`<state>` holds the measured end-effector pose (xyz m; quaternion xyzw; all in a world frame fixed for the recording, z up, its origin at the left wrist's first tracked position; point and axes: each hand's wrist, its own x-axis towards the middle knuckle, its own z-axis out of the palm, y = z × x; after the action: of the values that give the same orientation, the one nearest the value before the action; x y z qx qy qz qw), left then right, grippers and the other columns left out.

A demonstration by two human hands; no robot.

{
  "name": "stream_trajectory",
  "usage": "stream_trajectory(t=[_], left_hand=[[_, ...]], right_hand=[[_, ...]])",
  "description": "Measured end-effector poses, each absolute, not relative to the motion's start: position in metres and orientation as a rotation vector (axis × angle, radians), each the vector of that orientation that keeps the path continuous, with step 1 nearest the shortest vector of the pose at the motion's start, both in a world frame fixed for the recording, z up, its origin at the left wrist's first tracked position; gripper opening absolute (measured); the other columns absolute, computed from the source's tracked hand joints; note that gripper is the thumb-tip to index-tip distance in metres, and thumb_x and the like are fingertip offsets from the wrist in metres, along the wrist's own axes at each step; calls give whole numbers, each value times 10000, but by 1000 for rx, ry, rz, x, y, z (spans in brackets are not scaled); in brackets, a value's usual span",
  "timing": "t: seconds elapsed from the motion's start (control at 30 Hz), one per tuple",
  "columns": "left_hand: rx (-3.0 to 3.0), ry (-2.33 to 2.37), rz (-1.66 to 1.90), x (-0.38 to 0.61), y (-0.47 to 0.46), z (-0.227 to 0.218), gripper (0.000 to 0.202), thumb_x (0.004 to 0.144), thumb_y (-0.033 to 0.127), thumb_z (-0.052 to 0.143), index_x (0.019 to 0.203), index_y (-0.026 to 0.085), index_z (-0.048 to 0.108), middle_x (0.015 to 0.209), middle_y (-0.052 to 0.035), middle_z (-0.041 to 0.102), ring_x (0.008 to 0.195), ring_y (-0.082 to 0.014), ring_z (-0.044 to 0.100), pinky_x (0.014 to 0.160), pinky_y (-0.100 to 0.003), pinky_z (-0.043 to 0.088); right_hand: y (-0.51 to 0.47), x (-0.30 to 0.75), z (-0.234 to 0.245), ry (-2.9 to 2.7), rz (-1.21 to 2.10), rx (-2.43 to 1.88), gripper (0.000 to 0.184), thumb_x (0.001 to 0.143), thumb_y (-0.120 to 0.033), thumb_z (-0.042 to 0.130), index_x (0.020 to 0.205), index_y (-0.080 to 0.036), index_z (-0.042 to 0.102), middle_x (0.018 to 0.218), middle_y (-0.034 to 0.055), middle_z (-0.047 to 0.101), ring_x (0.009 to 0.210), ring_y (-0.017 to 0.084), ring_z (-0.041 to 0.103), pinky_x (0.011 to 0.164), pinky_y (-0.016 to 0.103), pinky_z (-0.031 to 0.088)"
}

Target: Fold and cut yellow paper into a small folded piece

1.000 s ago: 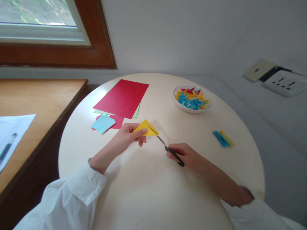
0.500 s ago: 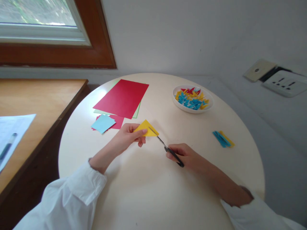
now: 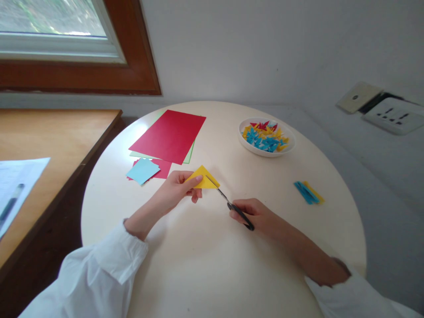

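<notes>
My left hand [image 3: 175, 190] pinches a folded yellow paper triangle [image 3: 202, 178] just above the round cream table [image 3: 205, 260]. My right hand [image 3: 256, 215] is closed round the black handles of a pair of scissors [image 3: 232, 206]. The scissor blades reach up and left into the right side of the yellow triangle. Both arms wear white sleeves.
A large red sheet [image 3: 168, 134] lies over a pale green one at the back left, with a light blue square [image 3: 143, 170] on a red scrap before it. A white bowl [image 3: 266, 149] holds several small coloured paper pieces. Blue and yellow strips [image 3: 308, 191] lie at right. A wooden desk [image 3: 43, 141] stands left.
</notes>
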<state>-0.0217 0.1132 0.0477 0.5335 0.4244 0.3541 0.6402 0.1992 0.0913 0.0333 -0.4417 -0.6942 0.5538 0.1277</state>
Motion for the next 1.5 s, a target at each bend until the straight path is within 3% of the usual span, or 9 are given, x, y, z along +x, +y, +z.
stream_trajectory(t=[0.4,1.5], left_hand=[[1280,1016,791,-22,110,54,298,822,310,515,590,126,550,528,12,553,472,-61,465,511,-198,361],[1263,917,813,-25,116,39,308,804,376,532,616,132,543,547,13,545,468,-66,467,509,-214,369]], right_hand=[[90,199,34,-1997,1635,-1290,398,778,-492,477,573,-192,314,562,-57,272,518,77,257,471,233,206],[88,196,32,-1932,1639,-1302,394,772,-492,487,577,-185,334,564,-56,277,516,72,264,458,225,212]])
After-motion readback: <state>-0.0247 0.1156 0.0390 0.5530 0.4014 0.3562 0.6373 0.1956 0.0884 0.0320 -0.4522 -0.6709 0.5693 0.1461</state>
